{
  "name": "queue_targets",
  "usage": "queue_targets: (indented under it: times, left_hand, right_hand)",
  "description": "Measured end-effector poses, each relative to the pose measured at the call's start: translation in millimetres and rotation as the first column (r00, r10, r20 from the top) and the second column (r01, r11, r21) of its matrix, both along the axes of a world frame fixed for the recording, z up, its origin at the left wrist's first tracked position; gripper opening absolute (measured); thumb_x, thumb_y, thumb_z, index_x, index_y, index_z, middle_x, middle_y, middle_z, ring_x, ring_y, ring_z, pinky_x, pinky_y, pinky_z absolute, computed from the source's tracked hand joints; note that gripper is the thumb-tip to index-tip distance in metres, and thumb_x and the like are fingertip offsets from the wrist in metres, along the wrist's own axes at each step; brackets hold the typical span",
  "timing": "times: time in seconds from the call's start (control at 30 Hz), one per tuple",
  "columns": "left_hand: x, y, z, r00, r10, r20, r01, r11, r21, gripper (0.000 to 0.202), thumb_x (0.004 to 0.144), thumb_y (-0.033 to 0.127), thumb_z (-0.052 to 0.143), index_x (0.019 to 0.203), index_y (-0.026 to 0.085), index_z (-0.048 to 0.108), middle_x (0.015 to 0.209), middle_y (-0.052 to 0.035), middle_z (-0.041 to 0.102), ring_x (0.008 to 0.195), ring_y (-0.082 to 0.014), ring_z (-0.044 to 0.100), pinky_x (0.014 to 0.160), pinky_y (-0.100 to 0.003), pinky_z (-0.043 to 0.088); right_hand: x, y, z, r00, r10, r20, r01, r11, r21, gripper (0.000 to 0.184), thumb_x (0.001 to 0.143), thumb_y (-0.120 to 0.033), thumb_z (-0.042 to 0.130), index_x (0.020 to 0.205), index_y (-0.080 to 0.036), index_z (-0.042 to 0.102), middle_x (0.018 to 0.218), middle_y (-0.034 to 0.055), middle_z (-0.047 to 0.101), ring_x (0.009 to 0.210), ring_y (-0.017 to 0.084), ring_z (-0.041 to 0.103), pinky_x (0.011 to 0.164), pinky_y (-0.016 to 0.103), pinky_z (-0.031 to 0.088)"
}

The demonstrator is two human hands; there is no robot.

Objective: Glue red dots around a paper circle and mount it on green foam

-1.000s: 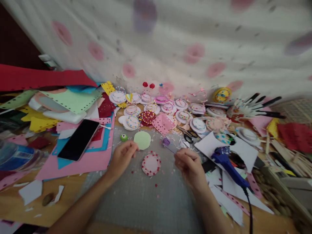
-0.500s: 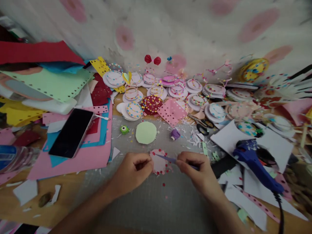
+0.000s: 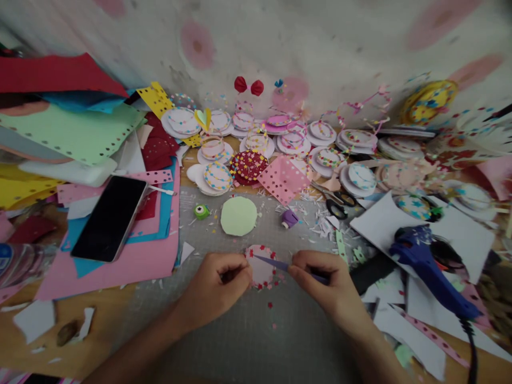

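Note:
My left hand (image 3: 218, 285) is curled shut, its fingertips pinched at the left edge of a small pink paper disc (image 3: 261, 266) with a rim of red dots, lying on the grey cutting mat (image 3: 236, 330). My right hand (image 3: 326, 285) is closed around a thin purple strip or tool (image 3: 276, 263) whose pointed tip reaches over the disc. A pale green paper circle (image 3: 239, 215) lies just beyond, with a small green punch (image 3: 201, 211) to its left and a purple punch (image 3: 288, 218) to its right.
A black phone (image 3: 110, 217) rests on pink and blue sheets at the left. A blue glue gun (image 3: 428, 266) lies on white paper at the right. Scissors (image 3: 336, 202) and several decorated paper discs (image 3: 248, 165) crowd the back by the wall. Paper scraps litter the mat.
The camera tilted down. Both hands drew in toward the pink disc; my left hand left the green circle and now pinches the disc's edge while the purple strip's tip crosses it.

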State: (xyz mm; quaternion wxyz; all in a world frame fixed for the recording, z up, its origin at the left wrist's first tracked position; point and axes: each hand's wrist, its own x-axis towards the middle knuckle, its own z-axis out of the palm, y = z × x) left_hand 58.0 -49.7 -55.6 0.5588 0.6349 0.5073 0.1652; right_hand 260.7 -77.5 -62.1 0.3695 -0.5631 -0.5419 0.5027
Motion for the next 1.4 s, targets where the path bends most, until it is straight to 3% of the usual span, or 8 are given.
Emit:
queue_targets:
  times: [0.67,1.17,1.4]
  left_hand:
    - [0.9,2.1,-0.4,0.999,0.033,0.028,-0.033,0.999,0.015,0.032,0.084,0.028,0.045,0.054,0.016,0.046,0.052,0.0039,0.036,0.052,-0.0091,0.034,0.050,-0.023,0.024]
    - [-1.5,-0.3,-4.4,0.987,0.093,0.133,-0.080,0.992,-0.097,0.035,0.089,0.035,0.045,0.058,0.017,0.047,0.051,0.0058,0.033,0.046,-0.0077,0.032,0.045,-0.022,0.023]
    - [-4.5,0.1,-7.1,0.978,0.136,0.158,-0.119,0.986,-0.116,0.036,0.089,0.037,0.046,0.060,0.017,0.047,0.052,0.0059,0.034,0.046,-0.0074,0.031,0.044,-0.022,0.021]
  right_hand:
    - [0.3,-0.4,-1.0,1.000,-0.019,-0.009,0.019,0.999,0.028,0.037,0.079,-0.029,0.056,0.050,-0.019,0.038,0.051,-0.0046,0.028,0.047,0.007,0.024,0.043,0.024,0.018]
    - [-0.2,2.0,5.0,0.999,0.001,0.043,-0.002,1.000,0.021,0.037,0.080,-0.032,0.053,0.050,-0.019,0.035,0.051,-0.0041,0.028,0.047,0.007,0.025,0.043,0.023,0.018]
    - [-0.2,0.3,-1.2,1.000,-0.015,0.009,0.015,1.000,0.019,0.038,0.081,-0.032,0.054,0.051,-0.019,0.035,0.052,-0.0046,0.027,0.048,0.007,0.024,0.043,0.024,0.018]
